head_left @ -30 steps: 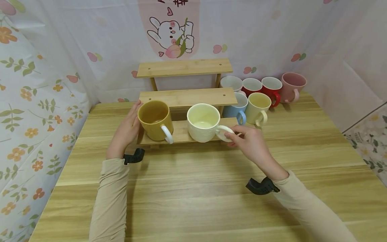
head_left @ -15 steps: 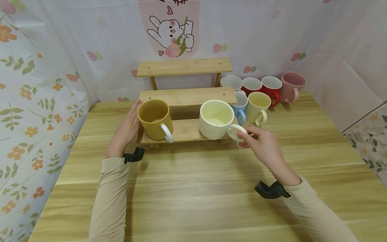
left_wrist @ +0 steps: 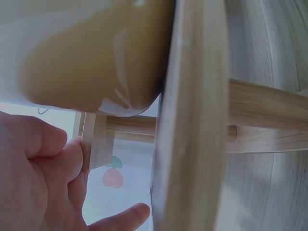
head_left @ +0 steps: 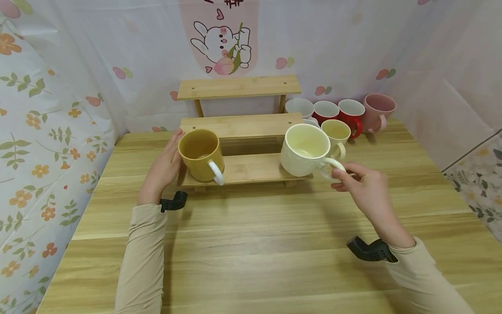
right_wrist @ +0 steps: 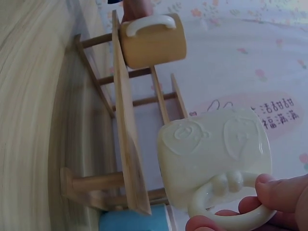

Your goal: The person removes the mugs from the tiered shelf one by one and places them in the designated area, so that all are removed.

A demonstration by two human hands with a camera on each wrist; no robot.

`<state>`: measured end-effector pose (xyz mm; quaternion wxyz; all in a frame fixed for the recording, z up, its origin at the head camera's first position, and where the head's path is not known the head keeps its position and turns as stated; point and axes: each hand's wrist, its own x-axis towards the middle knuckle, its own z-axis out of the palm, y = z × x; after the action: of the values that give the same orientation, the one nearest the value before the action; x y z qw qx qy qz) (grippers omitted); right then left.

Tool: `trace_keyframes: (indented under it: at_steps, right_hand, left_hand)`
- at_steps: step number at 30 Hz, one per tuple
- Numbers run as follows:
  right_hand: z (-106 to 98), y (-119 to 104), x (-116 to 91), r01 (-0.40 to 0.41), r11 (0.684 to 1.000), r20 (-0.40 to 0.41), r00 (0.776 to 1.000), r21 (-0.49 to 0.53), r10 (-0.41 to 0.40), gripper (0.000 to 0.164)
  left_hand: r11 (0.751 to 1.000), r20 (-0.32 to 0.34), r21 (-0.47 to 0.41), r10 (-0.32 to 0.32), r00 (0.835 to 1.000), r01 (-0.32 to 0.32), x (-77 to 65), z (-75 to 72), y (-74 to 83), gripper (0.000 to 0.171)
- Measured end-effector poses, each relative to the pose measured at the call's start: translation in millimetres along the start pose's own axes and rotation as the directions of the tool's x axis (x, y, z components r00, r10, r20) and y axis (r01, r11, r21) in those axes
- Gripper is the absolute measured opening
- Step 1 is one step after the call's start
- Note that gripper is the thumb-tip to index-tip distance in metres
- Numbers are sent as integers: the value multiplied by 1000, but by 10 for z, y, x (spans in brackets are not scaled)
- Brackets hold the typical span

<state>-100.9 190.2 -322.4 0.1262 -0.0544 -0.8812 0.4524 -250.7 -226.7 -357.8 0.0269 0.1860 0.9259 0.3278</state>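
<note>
My right hand (head_left: 364, 187) pinches the handle of a pale cream mug (head_left: 303, 152), which is held upright over the right end of the lowest step of a bamboo three-step shelf (head_left: 251, 168). In the right wrist view the cream mug (right_wrist: 211, 149) shows raised animal shapes on its side, and a gap separates it from the lowest step. A mustard-brown mug (head_left: 201, 159) with a white handle stands on that step's left end. My left hand (head_left: 162, 168) lies alongside this mug, at the shelf's left end; in the left wrist view its fingers (left_wrist: 72, 159) touch the middle step's end.
At the shelf's right several mugs stand on the wooden table (head_left: 251, 261): red ones (head_left: 351, 114), a pink one (head_left: 378, 113) and a yellow one (head_left: 335, 133). A blue mug (right_wrist: 134, 219) shows in the right wrist view. A patterned curtain (head_left: 137, 65) hangs behind.
My right hand has carried the cream mug to the right and slightly upward, from the middle of the lowest step to past its right end. My left hand and the brown mug have stayed put.
</note>
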Motion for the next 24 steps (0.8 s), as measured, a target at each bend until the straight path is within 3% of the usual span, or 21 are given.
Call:
trace_keyframes:
  at_steps: [12, 19, 24]
  right_hand:
    - [-241, 157, -53, -20, 1000, -104, 994, 3, 21, 29]
    - [-412, 242, -78, -91, 996, -165, 982, 21, 93, 32]
    - [-569, 275, -85, -129, 987, -195, 970, 93, 145, 21]
  left_hand:
    - [1000, -3, -24, 1, 1000, -1, -1, 5, -10, 56]
    - [1000, -4, -23, 3, 1000, -3, -1, 2, -3, 57]
    - [1000, -3, -15, -3, 1000, 3, 3, 8, 1, 56]
